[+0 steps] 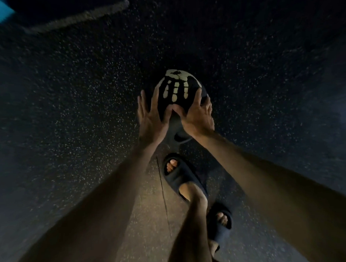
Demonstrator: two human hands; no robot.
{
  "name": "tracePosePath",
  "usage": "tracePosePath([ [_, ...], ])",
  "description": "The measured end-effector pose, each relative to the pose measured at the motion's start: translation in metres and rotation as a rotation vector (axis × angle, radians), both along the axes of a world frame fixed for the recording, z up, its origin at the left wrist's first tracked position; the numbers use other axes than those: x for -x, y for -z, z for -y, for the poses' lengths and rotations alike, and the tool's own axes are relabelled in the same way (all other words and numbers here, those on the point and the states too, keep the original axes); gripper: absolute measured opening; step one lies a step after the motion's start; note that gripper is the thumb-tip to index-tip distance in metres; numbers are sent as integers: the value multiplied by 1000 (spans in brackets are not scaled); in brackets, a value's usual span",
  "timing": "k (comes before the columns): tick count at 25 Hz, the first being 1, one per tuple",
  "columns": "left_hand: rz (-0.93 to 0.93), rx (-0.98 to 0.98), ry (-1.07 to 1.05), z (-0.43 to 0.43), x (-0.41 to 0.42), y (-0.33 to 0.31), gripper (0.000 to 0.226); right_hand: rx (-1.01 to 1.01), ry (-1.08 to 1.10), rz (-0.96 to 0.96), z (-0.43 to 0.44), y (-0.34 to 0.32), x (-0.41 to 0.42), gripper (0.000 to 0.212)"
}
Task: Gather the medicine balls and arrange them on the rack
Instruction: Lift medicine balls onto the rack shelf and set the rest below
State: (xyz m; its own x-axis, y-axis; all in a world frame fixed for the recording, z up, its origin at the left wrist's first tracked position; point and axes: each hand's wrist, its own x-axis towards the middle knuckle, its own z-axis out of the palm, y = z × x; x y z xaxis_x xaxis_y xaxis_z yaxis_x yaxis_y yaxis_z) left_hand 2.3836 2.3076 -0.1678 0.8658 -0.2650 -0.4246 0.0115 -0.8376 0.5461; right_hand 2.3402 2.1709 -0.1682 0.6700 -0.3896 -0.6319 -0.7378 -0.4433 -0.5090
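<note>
**Two-hand pickup of the ball: get the left hand under it before lifting**

- Black medicine ball (177, 89) with a pale handprint graphic is low over the dark speckled rubber floor (69, 115), just ahead of the feet in dark slide sandals (179, 179). Can't tell if it's touching the floor. Rack isn't in view.
- Left hand (150, 120): fingers straight, palm flat against the ball's left side, outer finger looks clear of the surface. It's pressing, not wrapping.
- Right hand (199, 114): fingers curved over the ball's right shoulder, thumb on the near face. Thumbs nearly meet.
- Dark rounded shape under the hands is unclear, so leaving it out.

My read on doing it well:
- Grip is lopsided. Slide the left palm lower and curl its fingers round, so both hands sit below the equator.
- Squeeze inward evenly, since one-sided pressure will likely roll it out.
- Pull it close to the body before standing, lift with the legs.
- Toes are exposed, so keep the feet out from under it.
</note>
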Motion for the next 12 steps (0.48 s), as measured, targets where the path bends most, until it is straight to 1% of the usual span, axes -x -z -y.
tracePosePath([
  [4, 7, -137, 219, 0, -52, -1, 75, -26, 131, -47, 31, 3, -70, 95],
  [6, -20, -195, 232, 23, -86, -2, 75, -15, 116, -34, 47, 4, -83, 90],
  [7, -49, -216, 218, 37, -107, -3, 76, 15, 68, -14, 49, 3, -81, 90],
  [10, -172, -213, 114, 87, -161, -1, 75, 113, -194, 49, 44, 4, -61, 100],
  [12, -194, -239, 85, 113, -187, 6, 71, 126, -276, 70, 51, 13, -68, 101],
])
